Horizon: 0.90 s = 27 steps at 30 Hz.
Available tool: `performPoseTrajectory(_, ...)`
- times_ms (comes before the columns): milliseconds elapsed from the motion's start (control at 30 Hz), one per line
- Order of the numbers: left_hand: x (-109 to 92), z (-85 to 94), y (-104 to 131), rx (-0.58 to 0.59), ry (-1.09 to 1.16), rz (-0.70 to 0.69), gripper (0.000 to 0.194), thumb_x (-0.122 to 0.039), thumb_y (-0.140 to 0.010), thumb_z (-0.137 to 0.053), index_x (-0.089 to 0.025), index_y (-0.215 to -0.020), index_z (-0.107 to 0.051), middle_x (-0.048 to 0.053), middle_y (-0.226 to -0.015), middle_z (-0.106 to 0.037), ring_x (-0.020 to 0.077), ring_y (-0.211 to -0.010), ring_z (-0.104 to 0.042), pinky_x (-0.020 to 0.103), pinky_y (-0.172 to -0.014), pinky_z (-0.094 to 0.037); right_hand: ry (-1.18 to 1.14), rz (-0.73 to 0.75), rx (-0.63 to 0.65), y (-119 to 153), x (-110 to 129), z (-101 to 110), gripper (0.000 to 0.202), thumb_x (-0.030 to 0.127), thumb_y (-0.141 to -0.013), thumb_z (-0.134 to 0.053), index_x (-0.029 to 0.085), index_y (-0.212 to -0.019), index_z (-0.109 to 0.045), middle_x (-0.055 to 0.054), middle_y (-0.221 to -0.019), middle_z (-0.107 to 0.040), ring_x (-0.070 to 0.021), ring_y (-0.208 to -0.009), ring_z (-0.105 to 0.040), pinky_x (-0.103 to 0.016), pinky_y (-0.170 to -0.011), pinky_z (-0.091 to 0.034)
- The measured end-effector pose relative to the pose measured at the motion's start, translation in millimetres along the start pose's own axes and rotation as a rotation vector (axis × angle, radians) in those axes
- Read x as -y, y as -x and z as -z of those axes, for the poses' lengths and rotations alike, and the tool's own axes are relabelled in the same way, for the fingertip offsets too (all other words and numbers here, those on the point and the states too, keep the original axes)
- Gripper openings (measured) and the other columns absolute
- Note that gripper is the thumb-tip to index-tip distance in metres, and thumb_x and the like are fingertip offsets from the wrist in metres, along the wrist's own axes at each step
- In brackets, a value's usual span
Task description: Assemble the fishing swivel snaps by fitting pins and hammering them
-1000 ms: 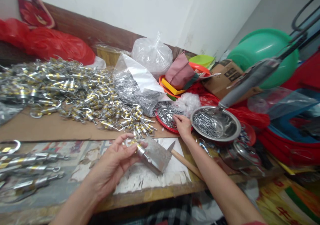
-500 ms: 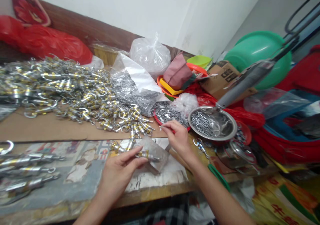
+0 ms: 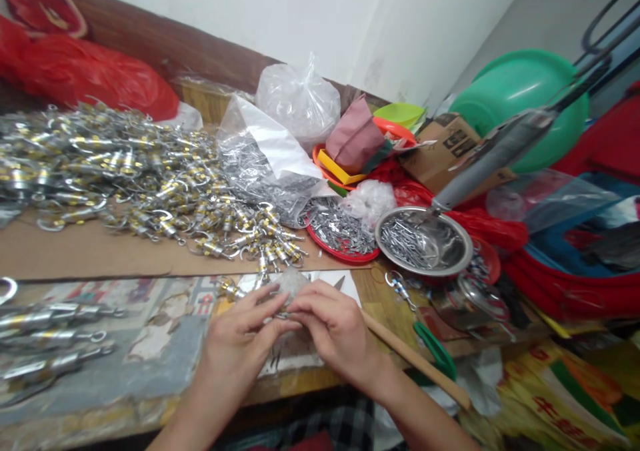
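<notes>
My left hand (image 3: pixel 235 337) is closed around a metal hook fitting, mostly hidden behind the fingers; only a sliver of metal shows at the fingertips. My right hand (image 3: pixel 343 334) meets it there, thumb and fingers pinched at the fitting's end. The small metal piece in the right hand's pinch is hidden now. Just behind the hands stand a translucent lump (image 3: pixel 293 281) and a few silver-and-yellow hook fittings (image 3: pixel 231 289). Beyond them lies a large pile of the same fittings (image 3: pixel 135 164) on cardboard (image 3: pixel 90 254).
A red tray (image 3: pixel 350 257) holds small metal pieces, beside a steel bowl (image 3: pixel 467 254) of metal pins. A wooden handle (image 3: pixel 415 361) and green-handled scissors (image 3: pixel 435 351) lie at right. Larger hook fittings (image 3: pixel 55 337) lie at left. A grey lever arm (image 3: pixel 490 161) slants over the bowl.
My right hand has come from beside the red tray, with a small metal piece pinched, down to the fitting in my left hand. The wooden handle is now in plain view.
</notes>
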<state>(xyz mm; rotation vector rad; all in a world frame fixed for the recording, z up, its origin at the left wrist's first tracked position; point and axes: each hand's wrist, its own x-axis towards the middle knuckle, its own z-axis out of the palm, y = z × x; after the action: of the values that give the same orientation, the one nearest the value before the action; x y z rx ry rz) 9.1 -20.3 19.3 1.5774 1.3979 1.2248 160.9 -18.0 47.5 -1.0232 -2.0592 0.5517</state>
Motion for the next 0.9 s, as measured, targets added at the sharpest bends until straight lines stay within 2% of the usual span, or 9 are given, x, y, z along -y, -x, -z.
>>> performPoseTrajectory(67,-3,1.2,1,-0.02,-0.005,-0.034,0.023,-0.024,-0.061,-0.066,-0.024,-0.083,-0.072,0.008,-0.106,-0.067,0.0217,-0.081,-0.066,0.03,-0.073,-0.053,-0.006,-0.002,-0.013,2,1,-1,0.018,0.012,-0.083,-0.046,0.014,-0.081,-0.063,-0.006,-0.077,-0.059,-0.014,-0.073,-0.055,-0.025,-0.065,-0.046)
performPoseTrajectory(233,-7,2.1,1,0.013,0.022,-0.05,0.012,-0.021,-0.063,-0.064,-0.025,-0.066,-0.074,0.006,-0.082,-0.073,0.0206,-0.08,-0.067,0.028,-0.075,-0.053,0.007,-0.003,-0.043,8,3,-4,0.019,0.008,-0.082,-0.046,0.015,-0.082,-0.063,-0.005,-0.077,-0.06,-0.014,-0.074,-0.056,-0.025,-0.065,-0.046)
performPoseTrajectory(467,-3,-0.4,5,0.001,0.055,-0.037,0.015,-0.02,-0.06,-0.066,-0.025,-0.071,-0.074,0.005,-0.078,-0.074,0.0195,-0.073,-0.067,0.027,-0.071,-0.053,0.042,0.022,-0.03,16,2,-3,0.019,0.007,-0.083,-0.044,0.013,-0.085,-0.062,-0.007,-0.08,-0.059,-0.0143,-0.076,-0.055,-0.025,-0.066,-0.046)
performPoseTrajectory(533,-4,0.5,5,0.008,0.096,0.015,0.012,-0.021,-0.059,-0.065,-0.025,-0.066,-0.074,0.004,-0.077,-0.073,0.0199,-0.074,-0.067,0.027,-0.072,-0.052,0.036,0.037,-0.006,17,2,-2,0.021,0.007,-0.083,-0.042,0.013,-0.088,-0.061,-0.007,-0.081,-0.059,-0.0142,-0.077,-0.056,-0.025,-0.067,-0.047)
performPoseTrajectory(633,-6,4.0,3,0.053,0.183,0.198,0.007,-0.023,-0.056,-0.069,-0.025,-0.059,-0.074,0.004,-0.077,-0.073,0.0209,-0.078,-0.066,0.029,-0.075,-0.051,0.018,0.053,-0.038,21,1,-1,0.017,0.01,-0.081,-0.049,0.014,-0.096,-0.058,-0.008,-0.087,-0.06,-0.0148,-0.084,-0.056,-0.026,-0.072,-0.048)
performPoseTrajectory(733,-10,8.2,0,0.098,0.317,0.356,0.008,-0.023,-0.053,-0.072,-0.024,-0.06,-0.073,0.003,-0.078,-0.073,0.0208,-0.08,-0.065,0.028,-0.075,-0.05,0.089,0.171,-0.117,28,-3,-1,0.026,0.008,-0.076,-0.057,0.015,-0.101,-0.055,-0.008,-0.093,-0.061,-0.0154,-0.087,-0.057,-0.026,-0.074,-0.049)
performPoseTrajectory(833,-13,11.3,-2,0.146,0.385,0.373,0.004,-0.023,-0.054,-0.071,-0.021,-0.058,-0.072,0.004,-0.077,-0.072,0.0201,-0.078,-0.064,0.028,-0.074,-0.05,0.212,0.369,-0.128,32,-8,1,0.028,0.004,-0.08,-0.048,0.018,-0.102,-0.058,-0.008,-0.096,-0.063,-0.0155,-0.088,-0.059,-0.026,-0.072,-0.049)
performPoseTrajectory(900,-15,13.2,-3,0.19,0.38,0.34,0.002,-0.022,-0.054,-0.071,-0.02,-0.055,-0.07,0.004,-0.073,-0.071,0.0196,-0.074,-0.064,0.028,-0.07,-0.05,0.256,0.445,-0.106,31,-9,4,0.027,0.007,-0.082,-0.045,0.016,-0.102,-0.059,-0.01,-0.097,-0.064,-0.0173,-0.092,-0.058,-0.028,-0.074,-0.049)
